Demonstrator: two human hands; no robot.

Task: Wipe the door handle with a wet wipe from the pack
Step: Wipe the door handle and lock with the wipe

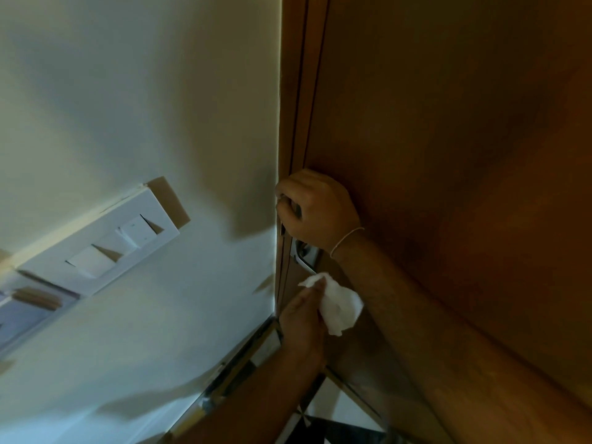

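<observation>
My right hand (315, 209) is closed around the metal door handle (304, 254) at the left edge of the brown wooden door (448, 139). Only the handle's shiny lower part shows below the fist. Just beneath it, my left hand (302, 322) holds a crumpled white wet wipe (341, 304), which hangs close under the handle's lower end. I cannot tell whether the wipe touches the metal. A thin cord bracelet circles my right wrist. The pack of wipes is out of sight.
A pale wall (144, 107) fills the left half, carrying a white switch plate (105, 241) with several rocker switches. The brown door frame (291, 91) runs between wall and door. Floor tiles and a threshold strip (243, 357) show at the bottom.
</observation>
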